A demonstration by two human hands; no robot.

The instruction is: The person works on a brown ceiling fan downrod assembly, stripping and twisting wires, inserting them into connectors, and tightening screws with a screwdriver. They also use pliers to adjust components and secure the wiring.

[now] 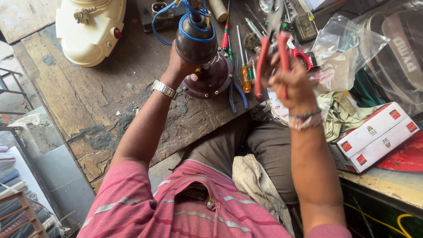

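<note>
Fingers of the left hand (pixel 179 66) wrap around a dark brown domed motor part (pixel 196 44) wound with blue wire (pixel 194 31), lifting it just above a second, maroon domed housing (pixel 211 79) that rests right beneath the hand. Fingers of the right hand (pixel 291 81) are closed around the red handles of a pair of pliers (pixel 271 55), whose jaws point away from the person; the tips are blurred. Under both hands lies a worn wooden bench (pixel 101 97). Far to the left of the left fingers sits a cream plastic appliance body (pixel 90 28). To the right of the right fingers lie a crumpled clear plastic bag (pixel 343 53) and, nearer the person, a white and red cardboard box (pixel 376 134). Between the two hands, screwdrivers (pixel 244 72) and blue-handled pliers (pixel 238 94) lie on the bench.
</note>
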